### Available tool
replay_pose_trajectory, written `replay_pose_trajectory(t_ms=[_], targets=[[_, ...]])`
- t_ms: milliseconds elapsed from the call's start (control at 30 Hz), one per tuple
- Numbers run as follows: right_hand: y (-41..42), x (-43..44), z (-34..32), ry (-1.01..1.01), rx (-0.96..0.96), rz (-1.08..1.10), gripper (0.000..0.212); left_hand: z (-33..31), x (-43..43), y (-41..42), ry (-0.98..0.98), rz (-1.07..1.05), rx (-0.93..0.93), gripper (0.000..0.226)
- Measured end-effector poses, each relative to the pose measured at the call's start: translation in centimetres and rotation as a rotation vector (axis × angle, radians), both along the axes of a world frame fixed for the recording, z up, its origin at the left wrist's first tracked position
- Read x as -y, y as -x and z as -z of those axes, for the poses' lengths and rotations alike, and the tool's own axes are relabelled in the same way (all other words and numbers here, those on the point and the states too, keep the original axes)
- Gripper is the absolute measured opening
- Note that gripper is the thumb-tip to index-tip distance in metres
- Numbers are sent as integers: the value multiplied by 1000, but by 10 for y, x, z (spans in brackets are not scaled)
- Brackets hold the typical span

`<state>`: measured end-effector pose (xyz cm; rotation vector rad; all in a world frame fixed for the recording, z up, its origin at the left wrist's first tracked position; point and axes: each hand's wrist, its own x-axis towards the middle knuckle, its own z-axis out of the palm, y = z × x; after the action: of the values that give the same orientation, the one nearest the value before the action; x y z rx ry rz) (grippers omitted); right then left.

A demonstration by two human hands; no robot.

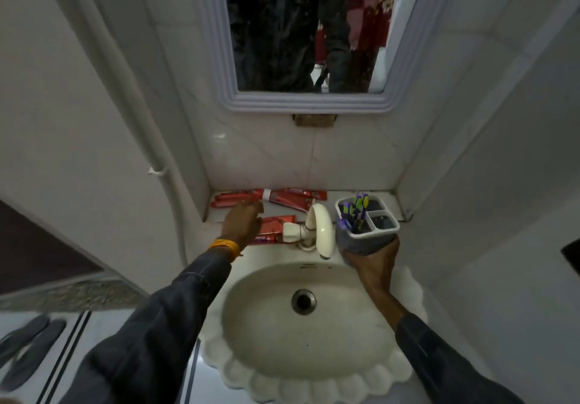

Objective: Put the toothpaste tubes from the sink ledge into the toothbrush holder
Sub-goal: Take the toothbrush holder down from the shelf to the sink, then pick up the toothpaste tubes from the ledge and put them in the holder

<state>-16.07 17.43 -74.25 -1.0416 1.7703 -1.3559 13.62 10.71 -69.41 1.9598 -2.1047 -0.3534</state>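
Your right hand [372, 256] is wrapped around the base of the grey-and-white plastic toothbrush holder [367, 223], cupping it from below just to the right of the curved cream plastic tap [321, 228]. The holder has several compartments: the one nearest the tap carries a cluster of purple and green toothbrushes [356, 210], while the two on its far side from the tap look empty — no tube is in it yet, as far as you can see.

Your left hand [243, 223], with an orange band [224, 246] at the wrist, reaches over the ledge to the left of the tap. Its fingers are loosely extended and slightly curled above the tubes; whether they are touching or pinching anything cannot be told, since the back of the hand hides the fingertips.

All the red toothpaste tubes still lie flat on the white sink ledge [216, 215]. One red tube [273, 229] lies immediately left of the tap's base, partly under your left hand. The other red tubes [282, 198] rest behind and to the left of the tap, against the tiled wall, overlapping one another — the exact count is hard to make out.

So the task looks barely begun: the holder is in hand, and every tube remains to be picked up and stood in an empty compartment.
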Motion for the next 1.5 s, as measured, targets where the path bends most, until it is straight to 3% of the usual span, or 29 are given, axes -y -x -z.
replay_pose_trajectory(t_ms=[233, 367, 500, 633, 800, 900, 967, 1033, 1300, 1500], targets=[[-5, 2, 9, 73, 2, 46, 119, 25, 35, 19, -75, 136, 187, 40], [-5, 5, 21, 71, -40, 43, 119, 36, 44, 24, -56, 240, 318, 26], [-1, 7, 28, 72, -48, 24, 122, 33, 52, 24, -34, 235, 335, 16], [0, 6, 24, 78, -48, 28, 128, -5, 52, 20, 58, 213, 179, 37], [0, 5, 22, 85, -33, 10, 126, -80, 52, 18, 337, 81, -185, 16], [-1, 5, 23, 83, -29, 14, 125, -121, 51, 40, 385, 118, -479, 21], [0, 6, 25, 93, -22, 9, 125, -133, 51, 59, 326, 152, -624, 25], [0, 8, 24, 91, -3, 4, 125, -132, 50, 78, 254, 195, -656, 27], [2, 10, 29, 69, -22, 48, 127, -78, 41, 132, 38, 305, -431, 20], [2, 15, 32, 61, -51, 62, 129, -74, 57, 140, -264, 460, -246, 23]])
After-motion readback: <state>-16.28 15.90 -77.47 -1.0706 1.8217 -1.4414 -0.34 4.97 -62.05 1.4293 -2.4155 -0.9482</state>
